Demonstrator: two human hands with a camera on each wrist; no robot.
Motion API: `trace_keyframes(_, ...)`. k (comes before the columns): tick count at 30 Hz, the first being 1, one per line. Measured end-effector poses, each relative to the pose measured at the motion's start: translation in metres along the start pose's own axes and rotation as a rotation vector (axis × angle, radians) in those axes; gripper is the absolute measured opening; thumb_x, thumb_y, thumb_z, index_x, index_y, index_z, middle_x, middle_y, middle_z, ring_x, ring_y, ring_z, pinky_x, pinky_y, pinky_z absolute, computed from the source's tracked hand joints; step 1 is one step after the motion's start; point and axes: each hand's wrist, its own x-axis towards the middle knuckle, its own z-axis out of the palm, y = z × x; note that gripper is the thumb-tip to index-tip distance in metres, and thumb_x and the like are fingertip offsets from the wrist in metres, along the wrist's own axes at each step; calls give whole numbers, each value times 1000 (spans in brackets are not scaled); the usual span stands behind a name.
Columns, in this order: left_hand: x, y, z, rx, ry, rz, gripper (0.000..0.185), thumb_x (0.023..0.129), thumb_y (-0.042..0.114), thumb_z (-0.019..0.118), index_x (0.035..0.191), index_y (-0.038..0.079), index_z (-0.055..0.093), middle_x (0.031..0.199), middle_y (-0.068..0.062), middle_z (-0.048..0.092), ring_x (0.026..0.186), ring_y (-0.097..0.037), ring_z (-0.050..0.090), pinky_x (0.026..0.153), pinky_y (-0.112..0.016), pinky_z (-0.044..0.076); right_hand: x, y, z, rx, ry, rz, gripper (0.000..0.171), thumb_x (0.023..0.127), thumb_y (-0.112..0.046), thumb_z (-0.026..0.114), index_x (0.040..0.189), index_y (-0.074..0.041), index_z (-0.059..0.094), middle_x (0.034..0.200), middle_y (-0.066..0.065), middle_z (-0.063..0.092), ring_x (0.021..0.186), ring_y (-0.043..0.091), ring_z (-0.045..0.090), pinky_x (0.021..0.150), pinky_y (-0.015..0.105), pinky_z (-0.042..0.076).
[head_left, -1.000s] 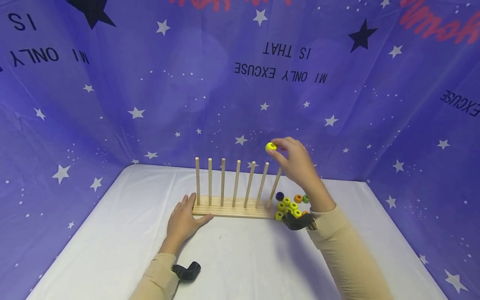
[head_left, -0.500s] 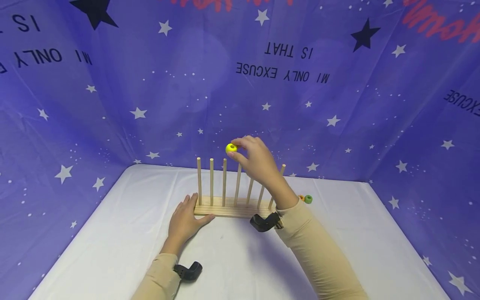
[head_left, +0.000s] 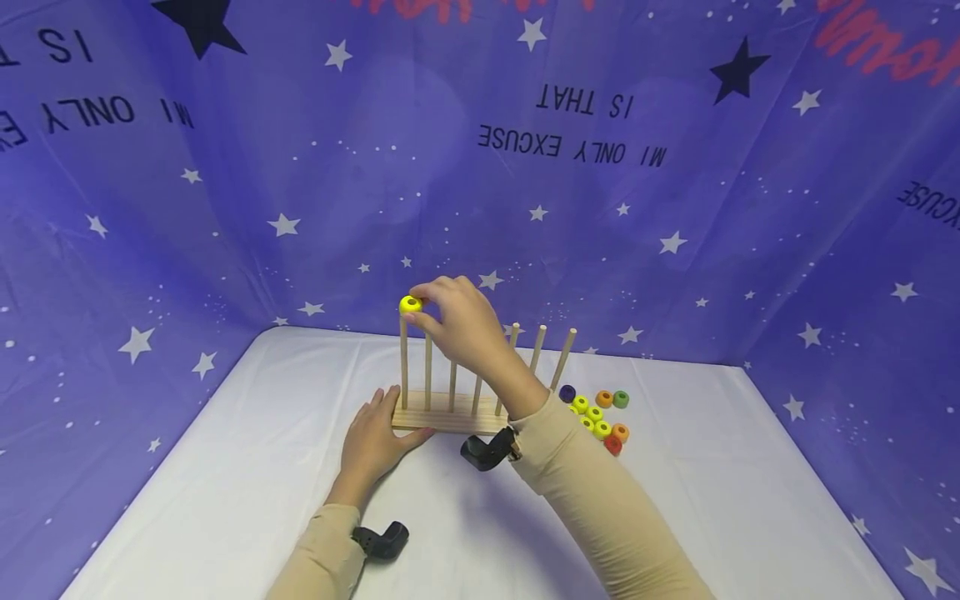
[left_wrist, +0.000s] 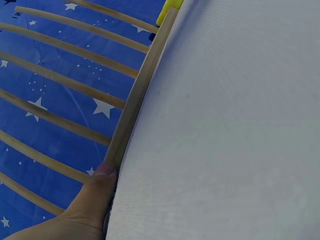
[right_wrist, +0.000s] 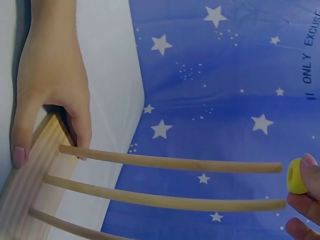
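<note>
My right hand (head_left: 465, 325) pinches a yellow bead (head_left: 410, 305) between thumb and fingertips. The bead is at the top of the leftmost peg (head_left: 404, 362); the right wrist view shows a narrow gap between the bead (right_wrist: 296, 176) and the peg tip. The wooden peg stand (head_left: 450, 422) has a flat base and a row of upright bare pegs, some partly hidden by my right hand and forearm. My left hand (head_left: 372, 446) holds the base's left end, thumb (left_wrist: 97, 187) along the front edge and fingers behind it.
Right of the stand lie several loose yellow beads (head_left: 595, 413), a dark blue bead (head_left: 567, 392), orange beads (head_left: 604, 398), a green bead (head_left: 621, 399) and a red bead (head_left: 613, 445). A white cloth (head_left: 720, 483) covers the table. Blue starry curtains (head_left: 480, 192) hang around it.
My right hand has carried the yellow bead leftward, from above the right-hand pegs to the leftmost peg's top. The left hand stays on the base.
</note>
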Motion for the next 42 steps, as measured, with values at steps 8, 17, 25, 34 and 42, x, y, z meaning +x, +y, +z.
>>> trace_keyframes(8,0,0,2,5,16,-1,106,68,74,64,146,10,34,148,-22,37,140,-38,32,116,-53,25,1,-2,6,-49,-17,-20,35,88,-39,65,117,-21,66,109,-9,67,98,13,54,84,28,46)
trace_keyframes(17,1,-1,4,0,14,-7,105,68,75,63,146,11,34,149,-21,36,140,-37,31,116,-53,24,4,-1,10,-81,-52,-14,33,87,-42,65,113,-23,68,107,-10,69,97,13,55,83,30,45)
trace_keyframes(25,1,-2,3,4,4,-2,105,69,75,62,147,10,32,150,-20,36,141,-36,30,117,-51,23,4,-1,12,-70,-65,1,32,85,-42,67,112,-25,70,100,-12,72,95,13,54,83,30,41)
trace_keyframes(34,1,-3,3,2,7,2,104,70,75,61,147,10,33,149,-18,38,141,-34,30,118,-50,23,3,0,14,-94,-65,-2,32,85,-44,67,111,-26,71,94,-12,73,94,12,56,84,31,42)
trace_keyframes(42,2,-3,4,8,4,0,105,70,76,61,146,9,33,149,-19,37,141,-34,30,117,-50,24,2,3,16,-89,-38,-27,30,83,-42,70,108,-26,72,94,-13,73,88,9,55,78,29,41)
